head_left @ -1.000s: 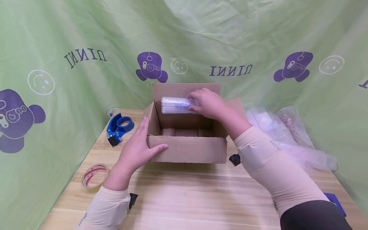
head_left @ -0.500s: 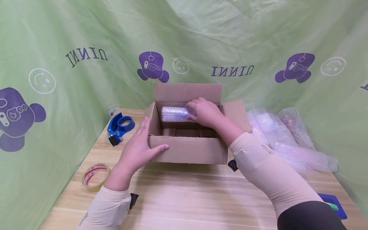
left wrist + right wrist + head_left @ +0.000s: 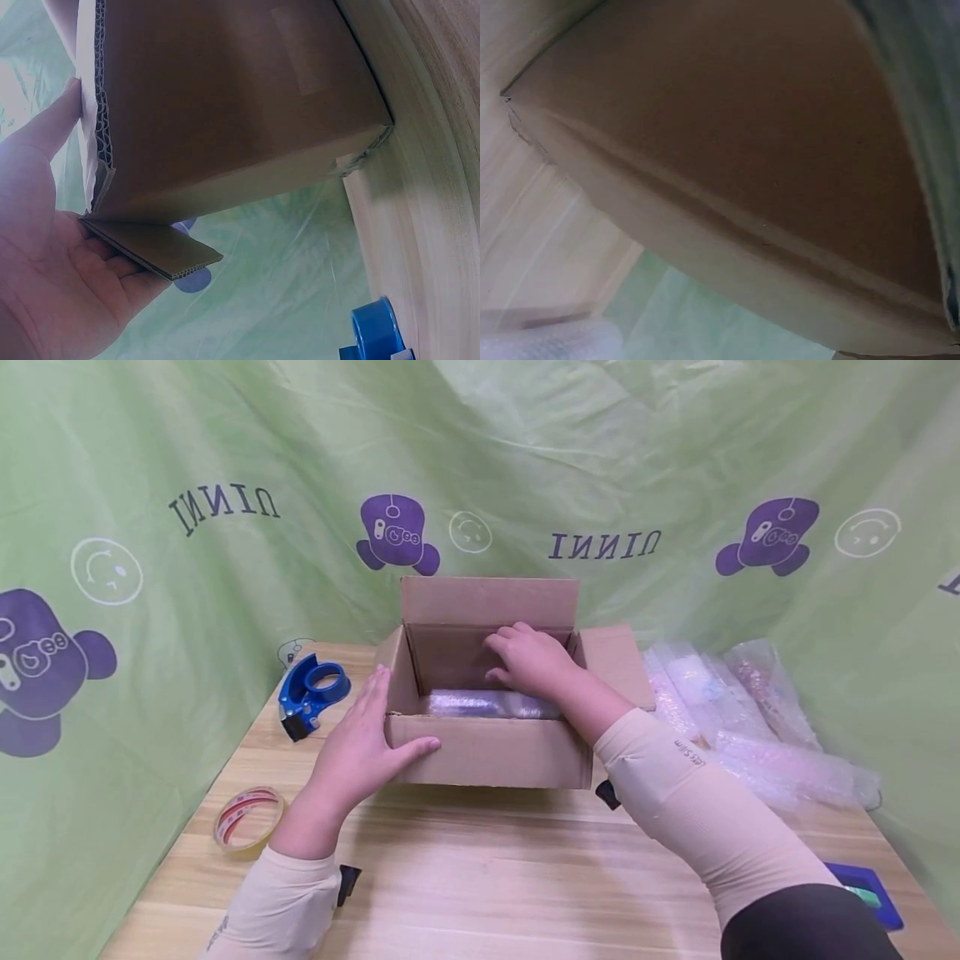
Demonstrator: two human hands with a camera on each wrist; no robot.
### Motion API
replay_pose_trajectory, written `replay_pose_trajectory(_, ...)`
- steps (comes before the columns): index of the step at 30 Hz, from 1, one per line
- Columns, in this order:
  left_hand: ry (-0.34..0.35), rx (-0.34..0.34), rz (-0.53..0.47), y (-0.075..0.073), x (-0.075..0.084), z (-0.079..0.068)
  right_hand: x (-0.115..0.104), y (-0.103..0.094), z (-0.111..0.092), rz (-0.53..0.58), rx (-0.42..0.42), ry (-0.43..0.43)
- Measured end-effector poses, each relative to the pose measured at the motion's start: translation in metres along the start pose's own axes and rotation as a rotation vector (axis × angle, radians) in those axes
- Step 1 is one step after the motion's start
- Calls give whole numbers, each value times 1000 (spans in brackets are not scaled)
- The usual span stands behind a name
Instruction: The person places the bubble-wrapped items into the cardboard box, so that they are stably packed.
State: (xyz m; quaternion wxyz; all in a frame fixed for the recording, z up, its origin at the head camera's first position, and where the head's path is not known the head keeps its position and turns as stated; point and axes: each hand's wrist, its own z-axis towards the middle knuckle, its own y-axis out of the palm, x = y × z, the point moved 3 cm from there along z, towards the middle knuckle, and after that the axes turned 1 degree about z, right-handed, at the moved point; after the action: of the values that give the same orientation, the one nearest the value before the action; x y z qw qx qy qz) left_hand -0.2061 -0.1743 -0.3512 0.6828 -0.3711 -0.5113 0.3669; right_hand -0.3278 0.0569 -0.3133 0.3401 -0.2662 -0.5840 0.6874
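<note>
A cardboard box (image 3: 491, 752) with raised flaps stands mid-table in the head view. At its front left corner rests my left hand (image 3: 358, 747), thumb along the front flap and straight fingers against the left flap (image 3: 154, 247). Inside the box, near the front wall, lies a bubble-wrapped roll (image 3: 480, 702), its lower part hidden by that wall. My right hand (image 3: 534, 662) hovers above the roll inside the box opening, fingers loosely bent with nothing between them. The right wrist view shows the box's outer side (image 3: 727, 150) and not the hand.
On the left are a blue tape dispenser (image 3: 311, 689) and a roll of clear tape (image 3: 250, 820). Several bubble-wrapped packages (image 3: 750, 718) lie on the right. A blue tray (image 3: 885, 914) with a green item sits at lower right. A green curtain (image 3: 600, 443) hangs behind.
My right hand has lowered the bubble-wrapped roll into the box and let go; the roll now lies lower, towards the front wall. The left hand has stayed on the box corner.
</note>
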Motion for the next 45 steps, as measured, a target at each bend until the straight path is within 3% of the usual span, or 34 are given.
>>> replay_pose_trajectory(8,1,-4,-6,2,1,1,5,-12,-5,80,5,53)
replay_pose_trajectory(17,-6,-9,-16,4,0,1,26,-51,-26,174,111,36)
replay_pose_trajectory(23,-12,-8,-13,6,-2,1,50,-86,-54,183,124,98)
replay_pose_trajectory(32,-8,-4,-20,5,-1,2,97,-130,-116,148,101,261)
replay_pose_trajectory(38,-10,0,-21,5,-3,1,125,-132,-157,150,66,330)
replay_pose_trajectory(45,-4,-2,-20,5,-4,1,145,-104,-202,160,-77,359)
